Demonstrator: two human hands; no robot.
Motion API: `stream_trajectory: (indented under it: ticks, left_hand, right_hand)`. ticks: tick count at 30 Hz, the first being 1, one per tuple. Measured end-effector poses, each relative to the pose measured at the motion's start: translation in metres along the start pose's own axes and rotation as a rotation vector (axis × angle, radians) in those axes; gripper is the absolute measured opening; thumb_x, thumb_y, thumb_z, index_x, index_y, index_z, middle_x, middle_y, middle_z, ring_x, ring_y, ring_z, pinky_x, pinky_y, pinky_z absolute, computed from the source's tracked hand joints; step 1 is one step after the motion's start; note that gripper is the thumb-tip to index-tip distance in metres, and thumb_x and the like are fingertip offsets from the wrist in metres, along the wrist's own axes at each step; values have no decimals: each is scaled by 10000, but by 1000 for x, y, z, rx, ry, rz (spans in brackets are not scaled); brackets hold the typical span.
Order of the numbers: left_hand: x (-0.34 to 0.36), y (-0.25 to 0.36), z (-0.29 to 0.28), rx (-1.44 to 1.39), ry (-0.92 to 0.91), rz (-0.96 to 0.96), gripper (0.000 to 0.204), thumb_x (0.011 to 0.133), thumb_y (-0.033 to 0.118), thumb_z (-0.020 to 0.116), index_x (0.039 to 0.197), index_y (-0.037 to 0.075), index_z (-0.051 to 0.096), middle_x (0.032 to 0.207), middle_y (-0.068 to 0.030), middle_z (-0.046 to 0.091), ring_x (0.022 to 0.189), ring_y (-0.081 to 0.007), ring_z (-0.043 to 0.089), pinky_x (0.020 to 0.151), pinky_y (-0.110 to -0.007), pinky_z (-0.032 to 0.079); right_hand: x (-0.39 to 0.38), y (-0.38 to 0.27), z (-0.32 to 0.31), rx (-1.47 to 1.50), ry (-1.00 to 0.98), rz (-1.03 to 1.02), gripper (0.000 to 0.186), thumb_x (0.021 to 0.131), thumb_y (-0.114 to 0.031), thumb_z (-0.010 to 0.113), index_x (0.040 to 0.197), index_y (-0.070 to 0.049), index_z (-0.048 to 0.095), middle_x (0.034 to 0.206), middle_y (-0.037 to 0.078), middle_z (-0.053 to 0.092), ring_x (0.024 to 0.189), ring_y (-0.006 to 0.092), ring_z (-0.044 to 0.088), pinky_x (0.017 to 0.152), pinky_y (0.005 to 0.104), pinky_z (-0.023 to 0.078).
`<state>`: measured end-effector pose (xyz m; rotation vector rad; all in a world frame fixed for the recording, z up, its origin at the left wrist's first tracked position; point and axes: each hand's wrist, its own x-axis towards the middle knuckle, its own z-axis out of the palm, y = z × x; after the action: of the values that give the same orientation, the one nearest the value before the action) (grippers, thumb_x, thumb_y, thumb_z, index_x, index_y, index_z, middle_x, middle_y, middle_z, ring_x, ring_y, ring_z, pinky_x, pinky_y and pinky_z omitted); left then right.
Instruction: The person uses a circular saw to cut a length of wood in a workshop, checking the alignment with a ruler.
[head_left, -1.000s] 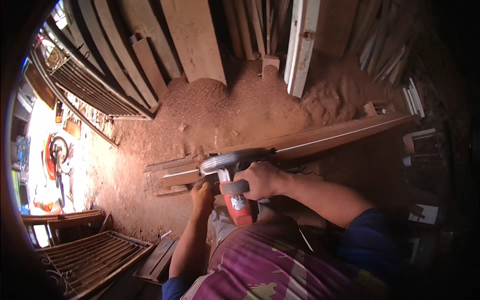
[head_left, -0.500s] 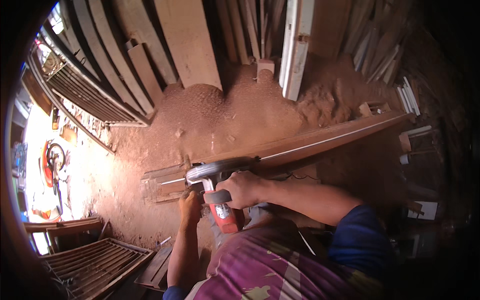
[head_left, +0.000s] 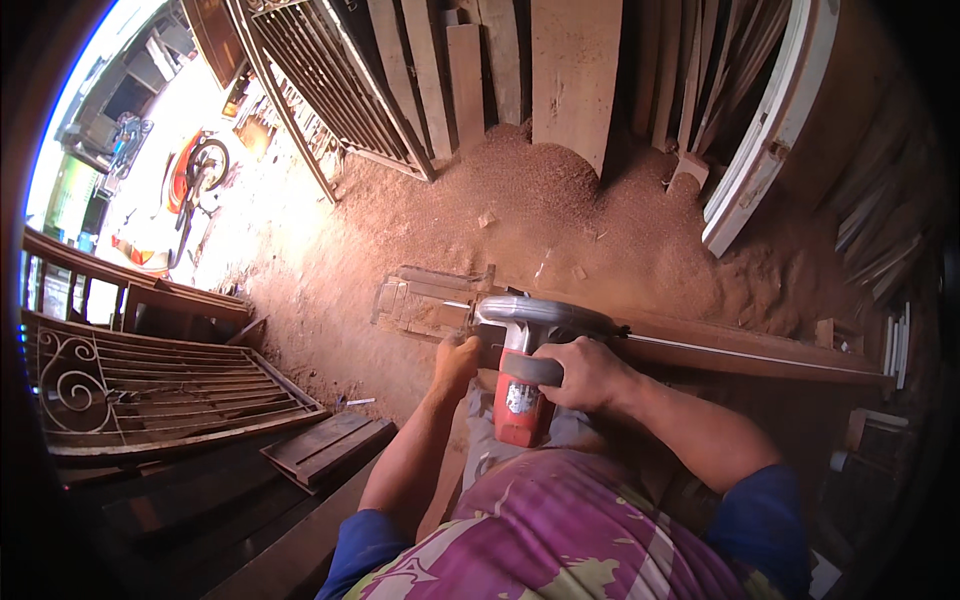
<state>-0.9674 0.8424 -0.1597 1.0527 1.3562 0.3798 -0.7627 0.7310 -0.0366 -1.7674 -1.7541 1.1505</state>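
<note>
Red and grey circular saw [head_left: 520, 395] sits over a long brown board [head_left: 690, 336], its grey guard [head_left: 555, 312] lying lengthwise along it. Thin pale line [head_left: 750, 356] runs along the board to the right of the saw. Right hand [head_left: 588, 375]: grip closed round the saw's dark handle [head_left: 530, 370], fingers wrapped. Left hand [head_left: 459, 358]: fingers curled beside the saw's left end; what that grip has hold of, if anything, and how far it closes, I cannot make out. Beyond the board: sawdust [head_left: 545, 175] heaped at the feet of leaning planks [head_left: 575, 80]. Far left: red motorcycle [head_left: 183, 175] in bright light; nearer, a slatted frame [head_left: 190, 395] with scrollwork [head_left: 72, 375] at one end.
</note>
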Motion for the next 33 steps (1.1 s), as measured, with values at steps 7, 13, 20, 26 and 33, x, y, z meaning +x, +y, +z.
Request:
stream_trajectory:
  ticks: [7, 13, 20, 26, 33]
  left_hand:
    - [10, -3, -15, -12, 41, -10, 173, 792, 148, 534, 847, 6, 615, 652, -13, 533, 503, -109, 458, 440, -294, 358]
    - [-6, -4, -37, -272, 144, -48, 344, 864, 277, 648, 1010, -31, 598, 799, -66, 616, 625, -134, 557, 536, -277, 451]
    - [-58, -185, -9, 227, 300, 122, 343, 842, 303, 654, 1002, 3, 606, 832, -101, 639, 806, -233, 636, 755, -357, 502]
    - [-26, -180, 149, -224, -682, 834, 411, 904, 181, 569, 1292, 54, 528, 1305, -148, 536, 1193, -273, 531, 964, -414, 447]
    - [-31, -93, 186, 610, -99, 1496, 404, 932, 130, 468, 1330, 59, 473, 1354, -107, 506, 1312, -238, 442, 1099, -407, 351]
  right_hand:
    - [15, -5, 9, 53, 17, -47, 352, 742, -242, 676, 1057, -86, 666, 892, 186, 697, 878, 361, 674, 792, 440, 543]
    - [28, -15, 12, 62, -41, -60, 348, 738, -186, 695, 1058, -53, 658, 911, 208, 688, 895, 357, 676, 777, 399, 543]
    - [27, -24, 20, 82, -51, -6, 350, 755, -146, 712, 1075, -20, 647, 881, 177, 707, 850, 260, 712, 764, 356, 539]
    - [34, -31, 28, 33, -96, -10, 329, 765, -118, 724, 1065, -8, 651, 810, 75, 685, 748, 131, 644, 715, 294, 516]
    - [36, -2, 34, 134, -57, 18, 289, 761, -109, 731, 1018, -2, 652, 773, 34, 639, 722, 104, 596, 693, 282, 498]
